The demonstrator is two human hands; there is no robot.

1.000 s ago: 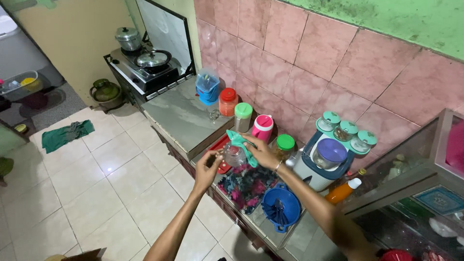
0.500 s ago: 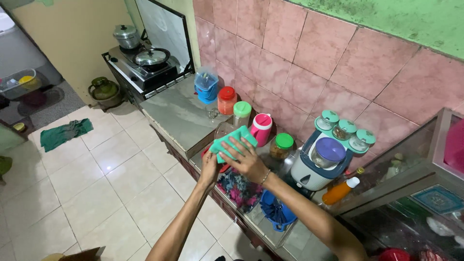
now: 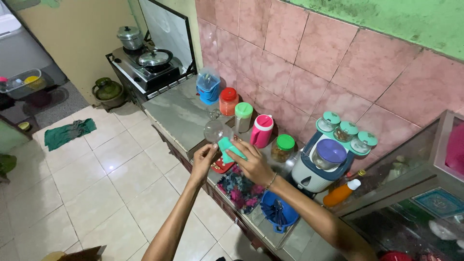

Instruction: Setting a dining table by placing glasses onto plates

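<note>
- Head view, hands: we are holding a clear glass jar (image 3: 216, 130) tilted over the front edge of the table (image 3: 181, 118). Our left hand (image 3: 203, 159) is grasping the jar from below, fingers closed on its lower part.
- Head view, cloth: our right hand (image 3: 252, 163) is clenched on a green cloth (image 3: 228, 149) and is pressing it against the side of the jar nearest us.
- Head view, step: we are judging the step in hand to be the wiping of the jar's outside. The jar is hanging above the table, touching nothing but hand and cloth.
- Head view, surroundings: a red tray (image 3: 221, 166) and a flowered cloth (image 3: 241, 188) are lying just beneath our hands; a pink jug (image 3: 261, 130) and a green-lidded jar (image 3: 243, 116) are standing near, against the tiled wall.
- Head view, next move: in our judgement it is calling for a firm left-hand hold while the cloth is passing round the glass, which may be slippery.
</note>
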